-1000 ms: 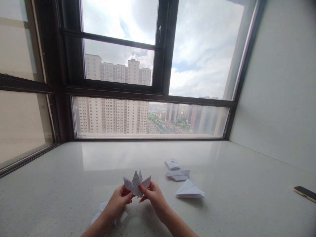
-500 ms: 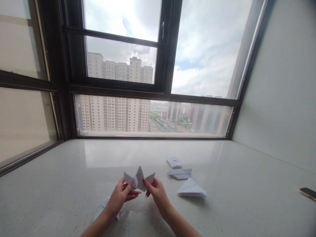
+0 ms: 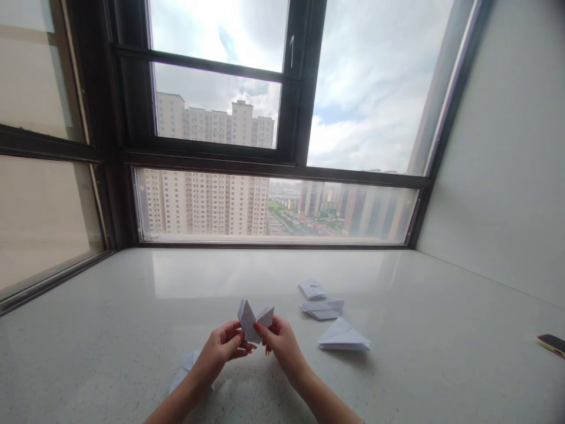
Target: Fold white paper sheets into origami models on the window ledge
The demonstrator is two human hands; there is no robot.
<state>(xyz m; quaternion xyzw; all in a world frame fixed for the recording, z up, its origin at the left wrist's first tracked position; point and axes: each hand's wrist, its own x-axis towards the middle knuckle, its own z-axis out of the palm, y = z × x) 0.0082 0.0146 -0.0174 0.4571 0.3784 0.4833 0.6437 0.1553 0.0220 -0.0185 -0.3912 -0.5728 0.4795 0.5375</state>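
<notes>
The folded white paper piece (image 3: 253,318) stood low in the frame's centre, raised just above the bench (image 3: 397,377). Its lower edge was pinched between both grips: the left hand (image 3: 225,345) closed on its left side, the right hand (image 3: 280,344) on its right. Folded triangles (image 3: 343,338) lay right of them.

Folded white paper piece (image 3: 253,318)
It stood upright above the countertop, its pointed flaps fanned upward, pinched at its base.

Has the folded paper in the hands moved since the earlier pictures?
Yes. The folded paper has closed up, its left flap now folded in, judged against the paper triangle lying on the counter.
</notes>
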